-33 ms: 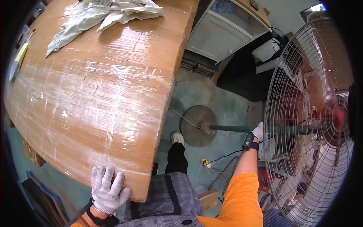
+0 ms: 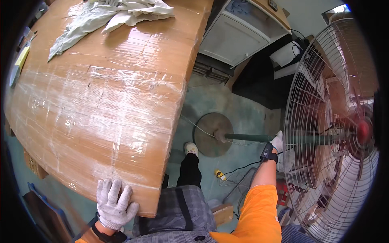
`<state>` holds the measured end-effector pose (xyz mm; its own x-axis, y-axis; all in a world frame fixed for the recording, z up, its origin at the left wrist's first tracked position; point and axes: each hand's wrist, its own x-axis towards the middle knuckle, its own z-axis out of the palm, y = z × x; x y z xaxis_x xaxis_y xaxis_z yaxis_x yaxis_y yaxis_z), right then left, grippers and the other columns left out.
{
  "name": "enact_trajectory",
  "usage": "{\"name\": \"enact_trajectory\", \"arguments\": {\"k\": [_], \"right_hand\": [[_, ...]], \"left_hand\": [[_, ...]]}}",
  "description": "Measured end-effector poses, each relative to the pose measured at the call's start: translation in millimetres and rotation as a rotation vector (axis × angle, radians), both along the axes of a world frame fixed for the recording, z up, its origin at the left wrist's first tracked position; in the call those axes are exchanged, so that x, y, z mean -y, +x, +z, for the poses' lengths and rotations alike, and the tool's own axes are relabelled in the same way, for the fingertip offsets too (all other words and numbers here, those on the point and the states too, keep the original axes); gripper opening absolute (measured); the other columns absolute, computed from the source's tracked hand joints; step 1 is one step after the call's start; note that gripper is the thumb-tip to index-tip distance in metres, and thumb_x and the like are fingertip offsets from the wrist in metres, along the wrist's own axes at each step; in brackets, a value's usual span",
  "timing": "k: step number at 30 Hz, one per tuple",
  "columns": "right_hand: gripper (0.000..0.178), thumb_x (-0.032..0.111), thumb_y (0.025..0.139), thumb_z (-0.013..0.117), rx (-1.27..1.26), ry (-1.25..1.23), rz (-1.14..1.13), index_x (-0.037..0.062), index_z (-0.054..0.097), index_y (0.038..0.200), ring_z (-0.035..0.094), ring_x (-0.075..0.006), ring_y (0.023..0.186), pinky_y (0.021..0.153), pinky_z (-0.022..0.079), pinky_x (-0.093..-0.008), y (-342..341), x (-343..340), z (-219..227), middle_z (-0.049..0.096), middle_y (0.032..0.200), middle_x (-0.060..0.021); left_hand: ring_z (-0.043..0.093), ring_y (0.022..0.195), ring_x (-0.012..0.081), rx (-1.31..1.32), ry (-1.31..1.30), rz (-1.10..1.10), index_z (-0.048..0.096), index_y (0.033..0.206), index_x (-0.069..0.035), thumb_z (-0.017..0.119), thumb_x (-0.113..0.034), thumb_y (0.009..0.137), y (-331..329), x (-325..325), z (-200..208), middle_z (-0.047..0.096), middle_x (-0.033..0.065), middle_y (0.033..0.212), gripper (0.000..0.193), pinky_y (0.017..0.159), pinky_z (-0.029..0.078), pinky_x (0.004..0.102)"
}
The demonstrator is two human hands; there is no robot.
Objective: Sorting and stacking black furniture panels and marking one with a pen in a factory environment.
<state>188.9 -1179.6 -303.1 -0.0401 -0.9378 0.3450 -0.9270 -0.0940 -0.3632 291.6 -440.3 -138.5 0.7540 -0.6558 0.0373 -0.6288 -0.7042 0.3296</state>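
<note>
Resting our left hand, fingers spread, on the film-wrapped tabletop, right hand at the pole of the fan beside it, grip unclear, we could topple the fan if its base snags the cord.

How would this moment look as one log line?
Left hand: spread on film-wrapped board | Right hand: at green fan pole, grip unclear | Pale cloth: lying on board
</note>
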Motion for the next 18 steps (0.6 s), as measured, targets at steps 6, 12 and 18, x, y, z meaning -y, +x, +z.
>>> {"name": "enact_trajectory", "arguments": {"k": [6, 12, 18], "right_hand": [[0.022, 0.029, 0.085, 0.066, 0.770, 0.453, 0.179, 0.0087, 0.061, 0.079, 0.052, -0.0154, 0.077, 0.074, 0.042, -0.0299, 31, -55, 11, 0.055, 0.079, -0.0015], [0.021, 0.031, 0.085, 0.068, 1.055, 0.620, 0.274, 0.0102, 0.063, 0.087, 0.053, -0.0144, 0.081, 0.076, 0.041, -0.0292, 18, -29, 26, 0.058, 0.083, -0.0013], [0.030, 0.019, 0.091, 0.048, -0.043, 0.332, 0.422, 0.0103, 0.063, 0.115, 0.057, -0.0351, 0.107, 0.094, 0.044, -0.0419, -62, 51, 5, 0.063, 0.113, -0.0168]], "left_hand": [[0.046, 0.110, 0.0467, 0.054, 0.046, 0.006, 0.053, 0.110, -0.004, 0.060, -0.029, 0.071, -4, 2, -10, 0.049, 0.0226, 0.115, 0.047, 0.097, 0.033, 0.0641], [0.042, 0.119, 0.0492, 0.052, 0.139, -0.046, 0.046, 0.122, -0.001, 0.053, -0.029, 0.080, -7, -3, -2, 0.043, 0.0281, 0.128, 0.050, 0.101, 0.028, 0.0661], [0.058, 0.105, 0.0422, 0.015, 0.158, -0.027, 0.058, 0.112, -0.005, 0.049, -0.025, 0.092, 9, 32, 16, 0.063, 0.0204, 0.108, 0.030, 0.088, 0.047, 0.0547]]}}
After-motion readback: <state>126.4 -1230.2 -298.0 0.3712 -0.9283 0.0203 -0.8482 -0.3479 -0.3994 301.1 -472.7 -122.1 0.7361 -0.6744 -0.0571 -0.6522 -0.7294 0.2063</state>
